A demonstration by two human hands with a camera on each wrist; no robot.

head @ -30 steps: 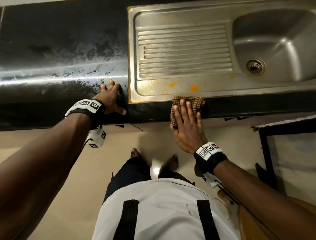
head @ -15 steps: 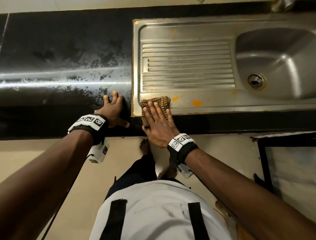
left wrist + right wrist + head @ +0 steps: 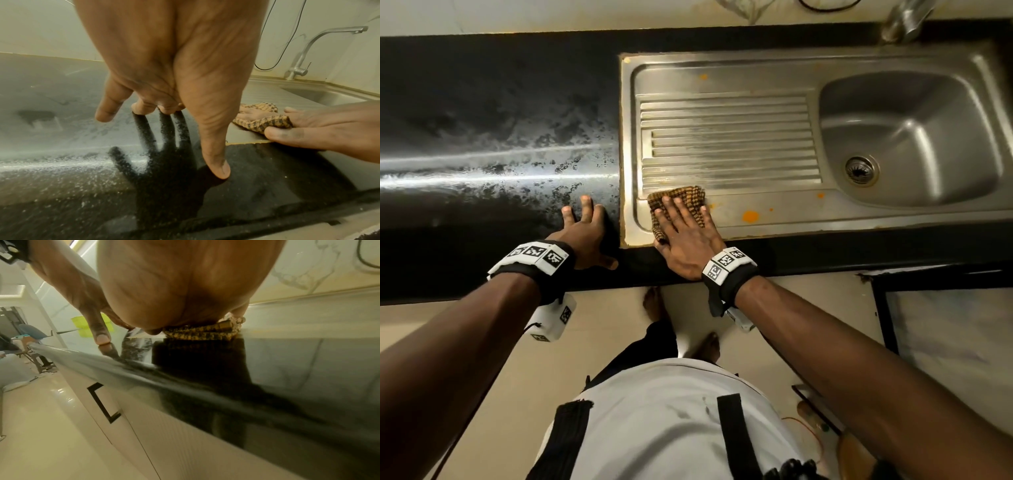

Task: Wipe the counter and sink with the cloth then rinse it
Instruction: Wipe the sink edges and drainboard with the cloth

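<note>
A brown checked cloth point(image 3: 681, 200) point(image 3: 265, 123) point(image 3: 205, 332) lies on the front left corner of the steel sink's drainboard point(image 3: 722, 137). My right hand point(image 3: 685, 233) point(image 3: 320, 128) presses flat on the cloth with straight fingers. Orange stains point(image 3: 750, 216) mark the sink rim just right of the cloth. My left hand point(image 3: 585, 233) point(image 3: 164, 91) rests spread on the wet black counter point(image 3: 482, 137), close to the sink's left edge, holding nothing. The basin point(image 3: 911, 137) with its drain point(image 3: 860, 170) lies to the right.
A steel tap point(image 3: 320, 48) point(image 3: 904, 19) stands behind the basin, with a dark cable point(image 3: 275, 40) hanging on the wall. White cupboard fronts point(image 3: 102, 418) run below the counter. My bare feet point(image 3: 654, 305) stand on the beige floor.
My right hand slid the cloth left from the counter's front edge and up onto the drainboard's front left corner. The left hand stayed on the counter.
</note>
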